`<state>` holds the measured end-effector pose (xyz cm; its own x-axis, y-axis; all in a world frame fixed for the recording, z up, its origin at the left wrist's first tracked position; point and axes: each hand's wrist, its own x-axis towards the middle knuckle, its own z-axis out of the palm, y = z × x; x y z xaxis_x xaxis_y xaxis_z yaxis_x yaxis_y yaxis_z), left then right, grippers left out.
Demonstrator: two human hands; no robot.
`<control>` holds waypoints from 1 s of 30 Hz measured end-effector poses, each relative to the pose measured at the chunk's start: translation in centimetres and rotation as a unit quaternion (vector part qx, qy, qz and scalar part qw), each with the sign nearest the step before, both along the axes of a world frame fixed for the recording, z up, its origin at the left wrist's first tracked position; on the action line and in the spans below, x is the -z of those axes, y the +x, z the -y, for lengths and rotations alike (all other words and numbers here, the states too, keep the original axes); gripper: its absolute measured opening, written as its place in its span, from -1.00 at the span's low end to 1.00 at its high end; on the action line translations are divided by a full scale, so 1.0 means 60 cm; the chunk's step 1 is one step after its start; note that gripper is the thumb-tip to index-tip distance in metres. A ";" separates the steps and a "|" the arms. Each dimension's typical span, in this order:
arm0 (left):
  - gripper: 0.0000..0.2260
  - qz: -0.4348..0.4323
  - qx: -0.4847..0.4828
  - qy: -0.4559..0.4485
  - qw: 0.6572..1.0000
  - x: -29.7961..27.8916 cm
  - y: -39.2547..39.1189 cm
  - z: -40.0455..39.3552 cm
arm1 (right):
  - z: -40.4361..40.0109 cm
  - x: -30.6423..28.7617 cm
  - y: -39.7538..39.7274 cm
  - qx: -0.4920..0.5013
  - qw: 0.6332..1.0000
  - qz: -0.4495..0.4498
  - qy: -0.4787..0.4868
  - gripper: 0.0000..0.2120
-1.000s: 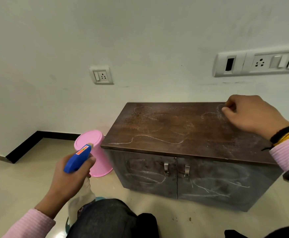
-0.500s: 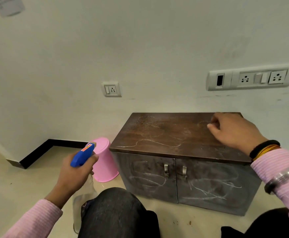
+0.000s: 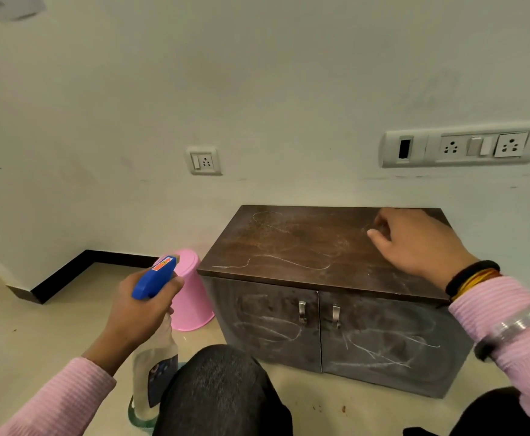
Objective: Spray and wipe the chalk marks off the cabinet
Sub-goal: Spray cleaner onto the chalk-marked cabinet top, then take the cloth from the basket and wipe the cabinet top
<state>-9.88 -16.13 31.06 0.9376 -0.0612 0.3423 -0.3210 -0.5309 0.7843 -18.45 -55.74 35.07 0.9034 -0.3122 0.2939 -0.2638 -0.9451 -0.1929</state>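
While no cloth is visible, assess as follows:

Left hand: the left hand [image 3: 141, 309] grasps the neck of the bottle [image 3: 153, 372], fingers curled under the blue head [image 3: 154, 276]; a finger lies near the trigger, but whether it presses cannot be told.

Right hand: the right hand [image 3: 414, 243] rests on the cabinet [image 3: 289, 247] top near its back right corner, fingers curled as if pinching something small; what it holds, if anything, cannot be told.

Bottle position: held above the floor [image 3: 53, 325], left of the cabinet's front left corner, in front of the pink bin [image 3: 191, 297].

Bottle axis: long axis near upright, top tilted slightly right; the head points up and right, toward the cabinet top.

Marks: chalk lines [image 3: 276, 261] cross the top near its front edge; more scribbles cover both doors [image 3: 367, 338].

Step judged: aiming before the first spray; wiping not begun.

Risk 1: nozzle aimed too high would send mist to the wall socket [image 3: 204, 161]. Cause: upward tilt of the head.

Risk 2: spray could wet the right sleeve. Cause: the right hand lies on the target top.

Risk 3: runoff from the doors could pool on the floor. Cause: overspraying vertical faces.
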 end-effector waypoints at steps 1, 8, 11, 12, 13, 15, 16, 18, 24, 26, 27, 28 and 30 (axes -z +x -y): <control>-0.80 0.004 0.001 0.000 1.000 0.003 0.001 0.001 | 0.003 0.003 0.003 -0.001 1.000 -0.003 0.000 -0.67; -0.85 0.003 -0.020 -0.054 0.998 0.038 0.044 -0.040 | -0.006 0.008 0.028 -0.031 0.999 -0.020 0.005 -0.71; -0.82 -0.003 -0.057 -0.084 0.995 0.065 0.070 -0.072 | 0.002 0.030 0.040 -0.059 0.998 -0.004 -0.006 -0.77; -0.81 -0.004 -0.066 -0.091 0.994 0.076 0.079 -0.081 | 0.011 0.043 0.051 -0.060 0.998 0.001 -0.002 -0.78; -0.81 -0.006 -0.074 -0.099 0.992 0.087 0.088 -0.088 | 0.016 0.051 0.058 -0.057 0.998 0.000 0.002 -0.79; -0.76 -0.008 -0.092 -0.119 0.988 0.110 0.106 -0.096 | 0.083 0.106 0.099 -0.042 0.999 0.007 0.024 -0.83; -0.73 -0.007 -0.100 -0.129 0.987 0.121 0.115 -0.097 | 0.193 0.176 0.132 -0.040 0.998 0.043 -0.015 -0.82; -0.67 -0.003 -0.110 -0.136 0.985 0.142 0.135 -0.097 | 0.367 0.327 0.207 -0.078 0.996 0.037 0.003 -0.56; -0.63 -0.025 -0.142 -0.192 0.971 0.200 0.176 -0.100 | 0.085 0.162 0.138 -0.137 0.984 0.046 0.107 -0.82; -0.69 -0.041 -0.149 -0.197 0.968 0.220 0.180 -0.100 | -0.022 0.120 0.140 -0.183 0.977 0.012 0.106 -0.82; -0.75 -0.046 -0.147 -0.199 0.968 0.228 0.180 -0.098 | -0.073 0.104 0.146 -0.219 0.972 -0.001 0.083 -0.83; -0.79 -0.050 -0.142 -0.199 0.968 0.234 0.177 -0.093 | -0.126 0.093 0.155 -0.259 0.963 -0.020 0.077 -0.84; -0.80 -0.048 -0.124 -0.193 0.972 0.246 0.170 -0.084 | -0.233 0.081 0.176 -0.334 0.934 -0.072 0.103 -0.80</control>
